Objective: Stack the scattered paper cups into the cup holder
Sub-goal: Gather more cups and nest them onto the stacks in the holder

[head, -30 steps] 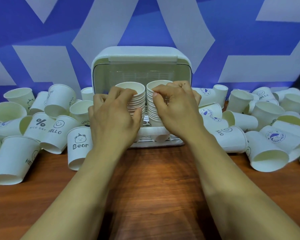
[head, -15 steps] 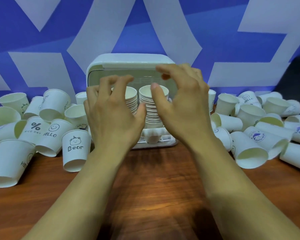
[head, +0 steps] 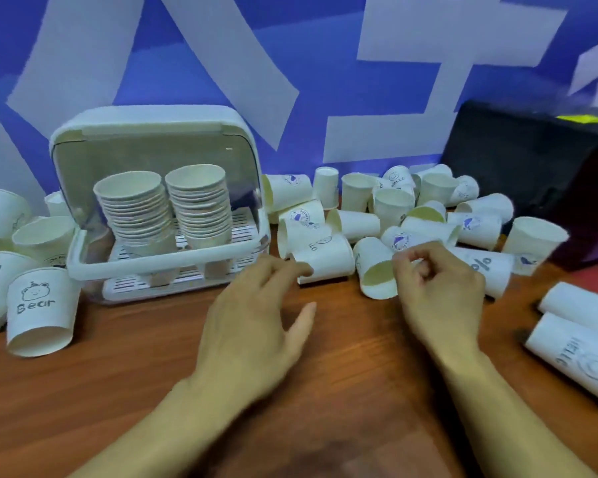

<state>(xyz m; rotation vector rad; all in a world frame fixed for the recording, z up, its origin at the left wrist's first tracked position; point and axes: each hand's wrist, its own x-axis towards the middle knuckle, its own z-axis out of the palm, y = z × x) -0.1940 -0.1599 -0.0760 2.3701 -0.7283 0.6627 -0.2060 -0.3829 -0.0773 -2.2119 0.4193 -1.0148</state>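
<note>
Left hand (head: 256, 326) is hovering open and empty, right hand (head: 439, 294) is sitting curled, holding nothing, beside tipped paper cups (head: 373, 263): probably light and crushable, so gripping gently at the rim is looking best.

Wooden table (head: 145, 391) bears scattered cups (head: 328, 260), cup holder (head: 83, 267).

The upturned cup (head: 40, 305) at eight o'clock on the tabletop (head: 152, 374) read "Bear" under a little drawn bear face. The far cup (head: 398, 179) at one o'clock read "HELLO" (a smiley sat above the word). At three o'clock the tipped cup (head: 482, 267) bore a "%" sign, and the lying cup (head: 573, 357) at four o'clock read "HELLO". The round blue stamp on the middle cup (head: 400, 240) was too blurred to read.
</note>
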